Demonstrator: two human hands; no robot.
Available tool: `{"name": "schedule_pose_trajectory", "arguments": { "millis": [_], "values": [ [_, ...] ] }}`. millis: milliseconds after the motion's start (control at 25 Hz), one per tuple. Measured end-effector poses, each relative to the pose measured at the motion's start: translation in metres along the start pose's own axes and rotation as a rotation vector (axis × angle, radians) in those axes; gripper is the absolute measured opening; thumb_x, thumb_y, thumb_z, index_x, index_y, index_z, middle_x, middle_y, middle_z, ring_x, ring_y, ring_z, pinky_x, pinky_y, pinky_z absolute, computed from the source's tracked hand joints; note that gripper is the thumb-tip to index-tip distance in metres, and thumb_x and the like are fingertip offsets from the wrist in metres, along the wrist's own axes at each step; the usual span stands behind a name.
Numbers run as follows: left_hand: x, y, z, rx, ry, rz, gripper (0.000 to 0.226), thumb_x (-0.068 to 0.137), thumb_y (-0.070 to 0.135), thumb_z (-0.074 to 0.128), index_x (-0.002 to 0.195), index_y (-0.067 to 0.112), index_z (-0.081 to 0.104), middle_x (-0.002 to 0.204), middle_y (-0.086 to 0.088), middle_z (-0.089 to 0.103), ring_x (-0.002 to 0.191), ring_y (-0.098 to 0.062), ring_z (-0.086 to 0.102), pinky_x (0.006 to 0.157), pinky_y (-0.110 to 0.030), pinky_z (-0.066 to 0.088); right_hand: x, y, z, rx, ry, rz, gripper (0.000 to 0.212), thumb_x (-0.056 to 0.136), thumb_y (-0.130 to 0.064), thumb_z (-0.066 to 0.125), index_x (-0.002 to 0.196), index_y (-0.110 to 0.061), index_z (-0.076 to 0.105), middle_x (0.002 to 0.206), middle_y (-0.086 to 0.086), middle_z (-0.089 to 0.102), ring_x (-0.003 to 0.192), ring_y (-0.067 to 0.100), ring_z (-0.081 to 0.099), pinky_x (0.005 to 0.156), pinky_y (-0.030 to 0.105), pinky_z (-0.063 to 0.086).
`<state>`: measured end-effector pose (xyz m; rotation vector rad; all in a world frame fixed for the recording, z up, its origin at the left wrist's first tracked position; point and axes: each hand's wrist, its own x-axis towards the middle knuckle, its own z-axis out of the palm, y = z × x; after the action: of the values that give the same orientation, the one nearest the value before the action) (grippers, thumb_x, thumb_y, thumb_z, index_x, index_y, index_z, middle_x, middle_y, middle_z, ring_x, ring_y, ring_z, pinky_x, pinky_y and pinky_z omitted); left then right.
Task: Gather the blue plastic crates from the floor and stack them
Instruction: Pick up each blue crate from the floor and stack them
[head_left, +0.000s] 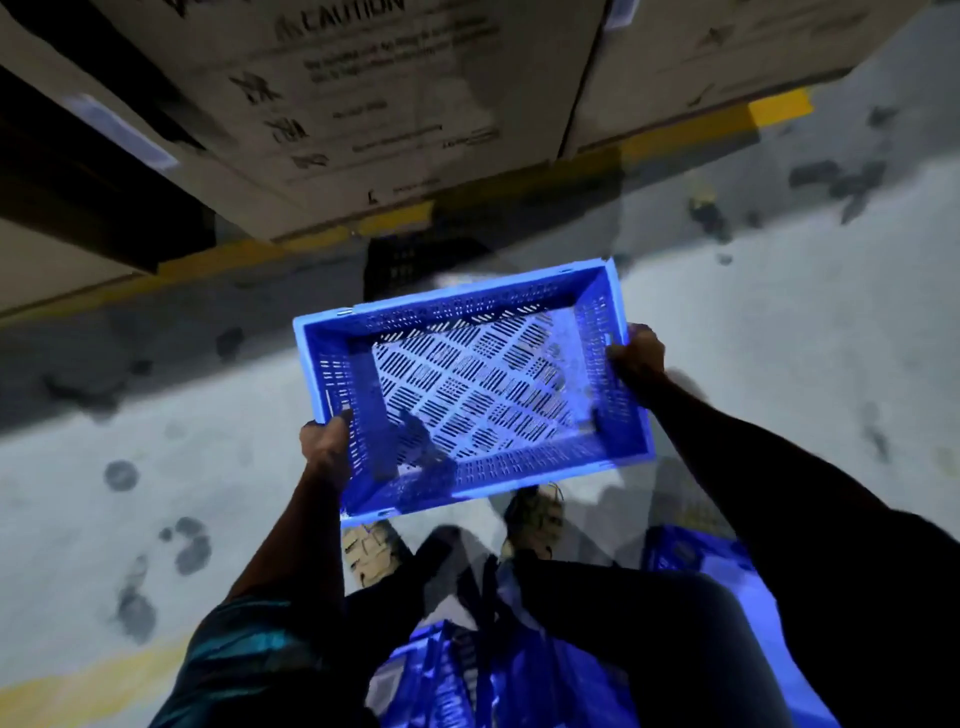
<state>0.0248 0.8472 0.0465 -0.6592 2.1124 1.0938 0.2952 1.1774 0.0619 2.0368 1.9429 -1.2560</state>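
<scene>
I hold an empty blue plastic crate (472, 384) with slotted walls and floor in the air above the concrete floor, its opening facing up. My left hand (327, 447) grips the rim at its near left corner. My right hand (636, 358) grips the rim of its right side. More blue crates lie low in the frame: one (691, 556) behind my right leg and another (467, 675) under my legs, both partly hidden.
Large cardboard cartons (363, 104) marked CAUTION stand ahead along a yellow floor line (400, 221). A dark slotted crate (415, 265) sits at their foot, just beyond the held crate. My shoes (535, 514) stand on stained grey concrete.
</scene>
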Motion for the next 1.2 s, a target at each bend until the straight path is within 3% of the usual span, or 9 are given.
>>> {"name": "schedule_pose_trajectory", "arguments": {
  "millis": [120, 200, 320, 520, 720, 800, 920, 1120, 1200],
  "values": [
    [0.089, -0.037, 0.015, 0.100, -0.023, 0.016, 0.072, 0.052, 0.047, 0.078, 0.104, -0.001, 0.065, 0.101, -0.023, 0.070, 0.085, -0.038, 0.070, 0.078, -0.057, 0.059, 0.039, 0.020, 0.041, 0.013, -0.007, 0.010, 0.047, 0.065, -0.025, 0.050, 0.104, -0.003, 0.064, 0.100, 0.020, 0.067, 0.093, 0.034, 0.063, 0.074, 0.031, 0.047],
    [0.128, -0.054, 0.026, 0.181, 0.004, 0.012, 0.080, 0.043, 0.054, 0.075, 0.100, -0.002, 0.066, 0.101, -0.026, 0.071, 0.086, -0.041, 0.071, 0.076, -0.059, 0.059, 0.058, 0.030, 0.066, 0.027, -0.012, 0.009, 0.051, 0.061, -0.025, 0.046, 0.104, -0.003, 0.064, 0.099, 0.019, 0.067, 0.090, 0.032, 0.063, 0.067, 0.028, 0.043],
    [0.125, -0.052, 0.038, 0.268, 0.045, 0.015, 0.066, 0.062, 0.047, 0.077, 0.104, -0.003, 0.066, 0.104, -0.024, 0.070, 0.092, -0.039, 0.070, 0.081, -0.051, 0.059, 0.079, 0.040, 0.091, -0.009, 0.004, 0.006, 0.044, 0.061, -0.019, 0.045, 0.097, -0.003, 0.064, 0.096, 0.020, 0.066, 0.090, 0.034, 0.062, 0.067, 0.028, 0.038],
    [0.086, -0.052, 0.048, 0.336, 0.111, -0.038, 0.056, 0.085, 0.034, 0.071, 0.119, -0.010, 0.060, 0.119, -0.027, 0.063, 0.108, -0.042, 0.063, 0.084, -0.036, 0.051, 0.093, 0.036, 0.099, -0.078, 0.024, -0.027, 0.036, 0.072, -0.009, 0.050, 0.104, -0.003, 0.066, 0.103, 0.022, 0.067, 0.098, 0.035, 0.062, 0.071, 0.026, 0.032],
    [0.081, -0.047, 0.050, 0.417, 0.112, -0.004, 0.072, 0.076, 0.043, 0.074, 0.127, -0.002, 0.049, 0.130, -0.024, 0.056, 0.116, -0.042, 0.057, 0.096, -0.043, 0.050, 0.085, 0.039, 0.093, -0.077, -0.081, 0.055, 0.039, 0.070, -0.021, 0.052, 0.103, -0.004, 0.063, 0.096, 0.020, 0.068, 0.096, 0.034, 0.065, 0.070, 0.028, 0.036],
    [0.073, -0.039, 0.052, 0.579, 0.152, 0.054, 0.072, 0.079, 0.041, 0.073, 0.130, 0.001, 0.044, 0.134, -0.023, 0.052, 0.122, -0.042, 0.053, 0.101, -0.049, 0.046, 0.069, 0.034, 0.084, -0.098, -0.101, 0.038, 0.048, 0.071, -0.023, 0.058, 0.116, -0.006, 0.058, 0.106, 0.021, 0.066, 0.103, 0.036, 0.063, 0.074, 0.033, 0.043],
    [0.039, -0.025, 0.062, 0.685, 0.203, 0.178, 0.077, 0.081, 0.038, 0.072, 0.140, 0.006, 0.036, 0.141, -0.020, 0.044, 0.131, -0.039, 0.044, 0.105, -0.052, 0.039, 0.041, 0.019, 0.072, -0.089, -0.064, -0.061, 0.061, 0.079, -0.008, 0.062, 0.137, -0.006, 0.044, 0.118, 0.023, 0.063, 0.108, 0.037, 0.061, 0.087, 0.036, 0.045],
    [-0.063, -0.003, 0.057, 0.782, -0.076, 0.306, 0.077, 0.086, 0.035, 0.070, 0.145, 0.001, 0.034, 0.148, -0.024, 0.038, 0.139, -0.038, 0.035, 0.110, -0.045, 0.033, -0.060, -0.020, 0.044, -0.077, -0.098, -0.228, 0.056, 0.083, -0.007, 0.063, 0.136, 0.002, 0.048, 0.130, 0.023, 0.060, 0.118, 0.036, 0.059, 0.095, 0.029, 0.039],
    [-0.122, 0.009, 0.036, 0.749, -0.208, 0.365, 0.071, 0.086, 0.030, 0.071, 0.143, 0.003, 0.040, 0.144, -0.025, 0.041, 0.135, -0.039, 0.038, 0.108, -0.043, 0.034, -0.117, -0.031, 0.022, 0.006, -0.034, -0.212, 0.049, 0.082, -0.004, 0.063, 0.129, 0.007, 0.053, 0.124, 0.023, 0.063, 0.112, 0.036, 0.063, 0.087, 0.021, 0.039]
  ]
}}
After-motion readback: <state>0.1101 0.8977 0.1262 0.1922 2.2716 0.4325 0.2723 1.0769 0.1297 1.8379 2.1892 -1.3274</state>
